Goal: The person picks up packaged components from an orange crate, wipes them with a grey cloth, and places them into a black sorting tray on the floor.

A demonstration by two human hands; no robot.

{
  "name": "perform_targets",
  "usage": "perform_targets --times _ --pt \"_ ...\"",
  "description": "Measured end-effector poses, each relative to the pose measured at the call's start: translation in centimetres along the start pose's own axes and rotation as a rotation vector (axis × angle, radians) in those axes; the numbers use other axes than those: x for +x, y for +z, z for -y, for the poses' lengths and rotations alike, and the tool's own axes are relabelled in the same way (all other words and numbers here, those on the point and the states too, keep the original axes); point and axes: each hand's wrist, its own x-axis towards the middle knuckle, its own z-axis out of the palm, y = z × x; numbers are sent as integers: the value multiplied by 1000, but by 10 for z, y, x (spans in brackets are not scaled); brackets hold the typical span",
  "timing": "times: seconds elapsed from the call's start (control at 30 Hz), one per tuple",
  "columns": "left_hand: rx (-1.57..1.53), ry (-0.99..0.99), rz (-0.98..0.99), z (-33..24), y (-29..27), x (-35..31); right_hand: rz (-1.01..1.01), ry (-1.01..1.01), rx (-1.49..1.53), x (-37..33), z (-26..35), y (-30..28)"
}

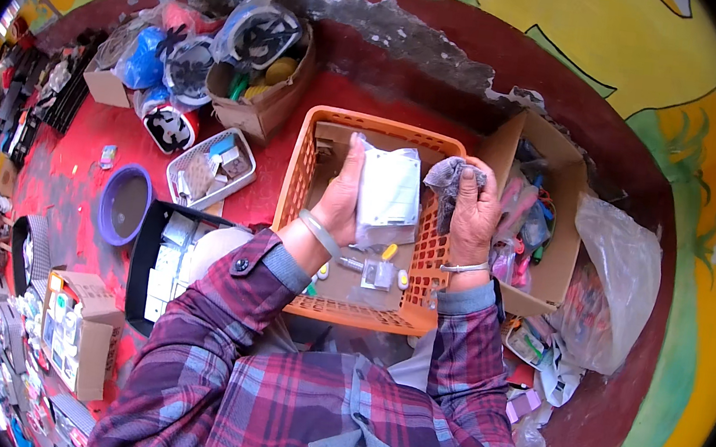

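My left hand (341,195) is closed on the left edge of a flat white rectangular package (390,194) in clear plastic wrap. My right hand (474,215) pinches a crumpled grey cloth (447,186) between thumb and fingers, just right of the package. Both are held over an orange plastic basket (299,159). In the basket, a small yellow item (389,252), a small clear packet (378,274) and a few other little pieces lie on a cardboard-coloured bottom. The package hides part of the basket's inside.
To the right stands an open cardboard box (556,281) of mixed items, beside a clear plastic bag (617,271). Leftward are a purple bowl (109,204), a white basket (243,182), a black box (139,287) of white packages and a carton of helmets (242,118). A painted wall curves behind.
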Motion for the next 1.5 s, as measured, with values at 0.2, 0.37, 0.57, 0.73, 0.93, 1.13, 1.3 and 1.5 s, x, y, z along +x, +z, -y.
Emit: perform_targets --times 0.2,0.37,0.57,0.73,0.93,1.13,1.3,1.5 --pt "-16 -32 -27 11 -5 3 247 -119 -262 -24 -2 41" --pt "0 4 -248 -4 -23 8 407 -482 -419 -42 30 56" --pt "-7 3 -262 -5 -12 0 420 -828 -598 -44 22 42" --pt "-81 -35 -202 -17 -14 -5 350 -831 -678 -35 19 23" --pt "-211 -19 -120 -22 -14 -2 264 -665 -681 -29 12 10" --pt "-262 -7 -55 -18 -18 -2 -62 -360 -513 -20 46 8" --pt "-185 37 -24 -1 -16 0 271 -688 -526 -38 52 39" --pt "-157 54 -95 8 -19 -2 389 -770 -786 -48 33 48"
